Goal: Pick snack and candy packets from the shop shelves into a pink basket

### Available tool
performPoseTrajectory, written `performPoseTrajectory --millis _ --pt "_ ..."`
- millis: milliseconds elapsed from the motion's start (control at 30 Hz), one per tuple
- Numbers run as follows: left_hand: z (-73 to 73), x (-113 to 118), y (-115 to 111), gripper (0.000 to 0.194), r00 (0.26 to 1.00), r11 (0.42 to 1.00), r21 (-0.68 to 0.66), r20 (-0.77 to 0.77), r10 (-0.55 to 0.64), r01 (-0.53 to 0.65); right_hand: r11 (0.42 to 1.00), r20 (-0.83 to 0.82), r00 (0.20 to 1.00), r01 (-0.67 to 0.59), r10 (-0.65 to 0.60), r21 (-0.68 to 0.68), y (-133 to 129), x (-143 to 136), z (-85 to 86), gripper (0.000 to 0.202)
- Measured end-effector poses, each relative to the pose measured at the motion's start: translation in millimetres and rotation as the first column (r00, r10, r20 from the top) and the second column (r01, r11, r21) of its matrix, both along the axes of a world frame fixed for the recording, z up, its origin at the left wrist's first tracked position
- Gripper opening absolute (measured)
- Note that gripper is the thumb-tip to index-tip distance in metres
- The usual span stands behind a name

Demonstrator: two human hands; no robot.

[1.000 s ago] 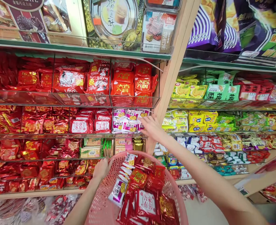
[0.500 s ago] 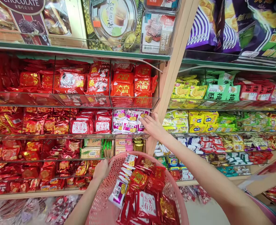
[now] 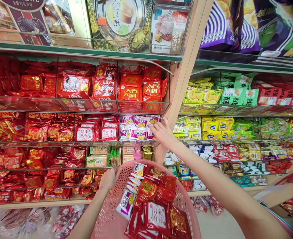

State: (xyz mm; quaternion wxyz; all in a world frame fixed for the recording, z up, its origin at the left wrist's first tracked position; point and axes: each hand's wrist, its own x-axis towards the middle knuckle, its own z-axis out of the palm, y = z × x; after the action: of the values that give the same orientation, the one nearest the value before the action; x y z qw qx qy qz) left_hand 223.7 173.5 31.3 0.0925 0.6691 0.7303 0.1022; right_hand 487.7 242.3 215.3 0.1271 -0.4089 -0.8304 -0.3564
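My left hand (image 3: pixel 108 179) is closed on the rim of a pink plastic basket (image 3: pixel 109 203) full of small holes. Inside it lie red and gold snack packets (image 3: pixel 156 214) and several white and purple packets (image 3: pixel 126 203). My right hand (image 3: pixel 162 132) reaches into a shelf compartment of white and purple snack packets (image 3: pixel 138 133). Its fingers are stretched out and bent a little over the packets at the compartment's right end, by the wooden post (image 3: pixel 183 66). The fingertips touch or nearly touch a packet; I see nothing lifted in them.
Clear dividers and front lips edge the shelves. Left of the post are red packets (image 3: pixel 130 93); to its right, yellow packets (image 3: pixel 217 124). Boxed sweets (image 3: pixel 121 20) and purple chip bags (image 3: pixel 218 26) stand above. Plastic-wrapped goods (image 3: pixel 69 219) lie below the bottom shelf.
The view has shifted very slightly. Both hands and the basket stay nearly where they were, with my right hand still at the white and purple packets.
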Motion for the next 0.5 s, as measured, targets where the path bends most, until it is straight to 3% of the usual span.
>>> performPoseTrajectory --millis 200,500 --pt "-1.2 0 1 0.049 1.000 1.000 -0.004 0.017 0.008 -0.008 1.000 0.014 1.000 0.005 -0.006 0.010 -6 2 4.5 0.051" --pt "1.5 1 -1 0.048 1.000 1.000 0.018 -0.025 -0.006 0.006 0.999 0.023 1.000 -0.014 0.015 -0.041 -16 2 9.8 0.017"
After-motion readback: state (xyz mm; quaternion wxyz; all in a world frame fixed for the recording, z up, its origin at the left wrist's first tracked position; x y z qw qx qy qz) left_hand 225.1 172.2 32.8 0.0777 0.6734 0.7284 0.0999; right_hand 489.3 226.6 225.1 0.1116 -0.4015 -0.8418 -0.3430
